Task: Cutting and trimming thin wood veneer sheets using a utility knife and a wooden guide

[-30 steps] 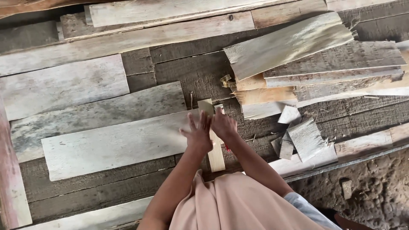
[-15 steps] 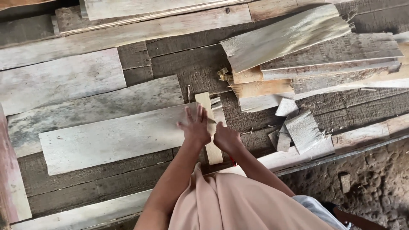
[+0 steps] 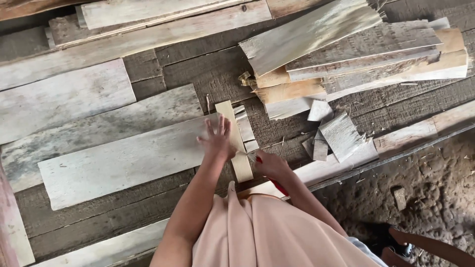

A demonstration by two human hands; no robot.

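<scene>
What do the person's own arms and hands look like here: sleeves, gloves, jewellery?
Both forearms are bare as far as the view shows, with no sleeve reaching them. The left hand and right hand wear no gloves, and no ring, watch or bracelet can be made out. A loose, pale peach garment covers the body below the arms.

The single camera sits on my head, looking steeply down past my chest onto my hands [image 3: 242,148] and the wooden planks [image 3: 123,163], at arm's length.
</scene>
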